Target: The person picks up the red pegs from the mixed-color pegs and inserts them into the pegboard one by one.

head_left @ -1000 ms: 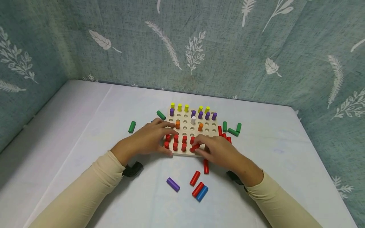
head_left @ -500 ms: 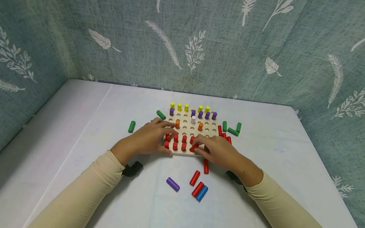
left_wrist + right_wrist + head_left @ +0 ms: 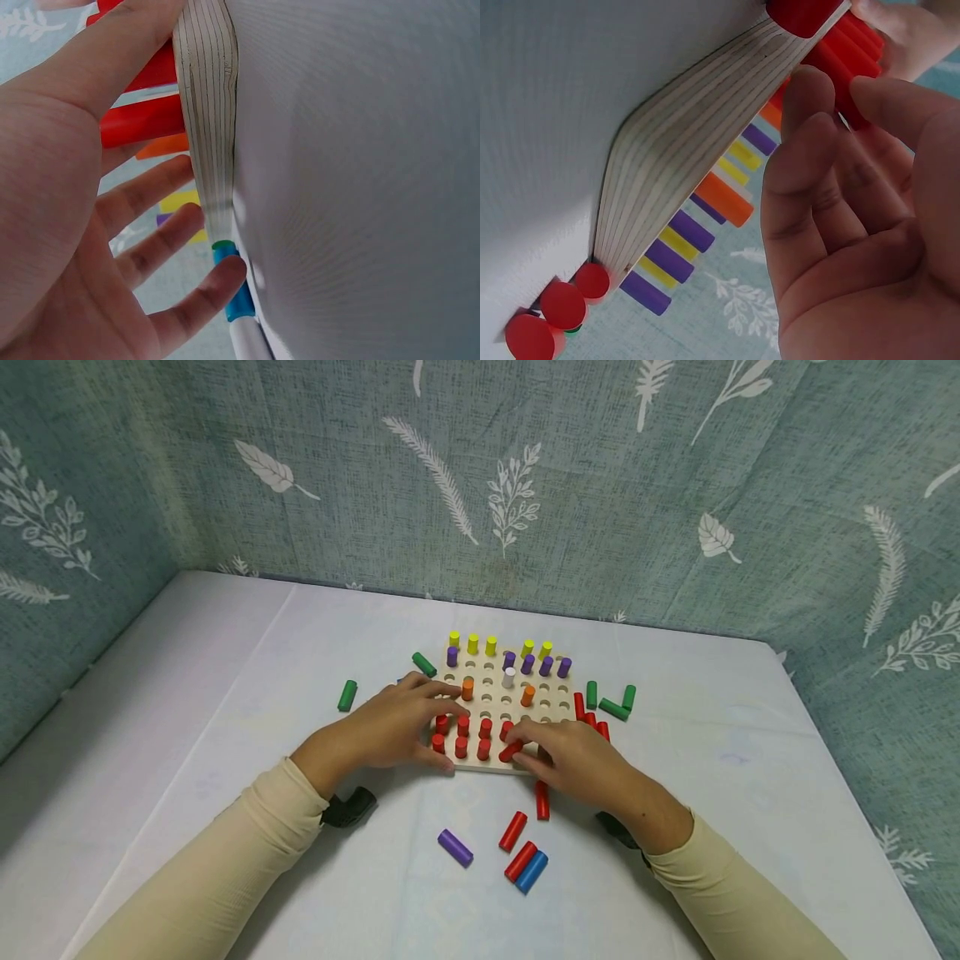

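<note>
A pale wooden pegboard (image 3: 491,768) lies on the table, with yellow, purple, orange, white and red pegs standing in its holes. My left hand (image 3: 386,727) rests at the board's left side. Its thumb touches the near left corner, and its spread fingers lie along the layered wooden edge (image 3: 206,97). Between the thumb and fingertips of my right hand (image 3: 577,760) is a red peg (image 3: 511,751), pinched at a tilt over the nearest row. In the right wrist view the held peg (image 3: 841,81) overlaps the red pegs behind it. The right hand covers the board's near right corner.
Before the board lie loose red pegs (image 3: 513,832), a purple peg (image 3: 455,847) and a blue peg (image 3: 532,872). Green pegs (image 3: 614,709) and more red ones lie to its right. Two green pegs (image 3: 347,695) lie left, and a blue one (image 3: 240,300) near the left fingers.
The view shifts very slightly. Both hands, the pinched red peg and the board otherwise look the same throughout.
</note>
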A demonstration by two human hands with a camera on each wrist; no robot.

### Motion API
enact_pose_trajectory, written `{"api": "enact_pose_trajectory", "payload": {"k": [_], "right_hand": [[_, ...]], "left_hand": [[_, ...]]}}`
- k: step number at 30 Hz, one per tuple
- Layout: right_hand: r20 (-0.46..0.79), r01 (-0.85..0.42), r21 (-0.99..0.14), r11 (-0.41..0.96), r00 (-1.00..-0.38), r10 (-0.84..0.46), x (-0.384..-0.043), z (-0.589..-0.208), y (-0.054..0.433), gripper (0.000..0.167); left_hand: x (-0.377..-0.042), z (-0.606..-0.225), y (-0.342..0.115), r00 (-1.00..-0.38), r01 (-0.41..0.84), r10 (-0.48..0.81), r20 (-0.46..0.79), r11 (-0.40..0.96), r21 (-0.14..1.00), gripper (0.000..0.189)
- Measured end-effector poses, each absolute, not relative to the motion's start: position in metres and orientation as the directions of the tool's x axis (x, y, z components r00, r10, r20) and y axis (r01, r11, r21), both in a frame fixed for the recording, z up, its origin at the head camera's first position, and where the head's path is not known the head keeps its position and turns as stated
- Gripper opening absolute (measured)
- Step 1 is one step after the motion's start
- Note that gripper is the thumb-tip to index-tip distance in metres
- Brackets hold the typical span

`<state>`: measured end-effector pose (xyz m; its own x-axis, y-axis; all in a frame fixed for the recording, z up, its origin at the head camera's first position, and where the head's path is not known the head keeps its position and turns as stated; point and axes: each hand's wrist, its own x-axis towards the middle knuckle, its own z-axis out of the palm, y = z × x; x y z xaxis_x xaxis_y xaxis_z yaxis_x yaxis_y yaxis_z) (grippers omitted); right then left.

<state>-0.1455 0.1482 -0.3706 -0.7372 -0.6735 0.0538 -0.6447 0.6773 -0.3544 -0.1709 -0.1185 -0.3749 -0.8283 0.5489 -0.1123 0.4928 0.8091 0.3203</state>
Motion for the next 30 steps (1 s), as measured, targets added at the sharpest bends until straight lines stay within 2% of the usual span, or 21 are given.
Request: {"api": "enact_pose_trajectory", "payload": {"k": [8, 14, 21, 25, 30], "right_hand": [[0.093, -0.689, -0.343, 0.639, -0.701, -0.707, -0.146, -0.372, 0.149, 0.034], [0.131, -0.699, -0.341, 0.628, -0.697, -0.705, -0.144, -0.373, 0.150, 0.036], [0.199, -0.721, -0.353, 0.597, -0.681, -0.705, -0.143, -0.371, 0.151, 0.028], [0.154, -0.702, -0.402, 0.588, -0.685, -0.712, -0.139, -0.365, 0.150, 0.021], [-0.014, -0.648, -0.485, 0.587, -0.666, -0.746, -0.133, -0.358, 0.147, 0.020]], "left_hand": [[-0.171, -0.375, -0.118, -0.829, 0.492, 0.548, -0.107, 0.808, 0.324, 0.076], [-0.170, -0.374, -0.119, -0.826, 0.496, 0.553, -0.108, 0.805, 0.326, 0.076], [-0.170, -0.375, -0.120, -0.828, 0.490, 0.548, -0.115, 0.809, 0.326, 0.076], [-0.170, -0.374, -0.119, -0.828, 0.492, 0.550, -0.112, 0.807, 0.328, 0.075], [-0.170, -0.375, -0.119, -0.828, 0.491, 0.549, -0.113, 0.807, 0.329, 0.075]]}}
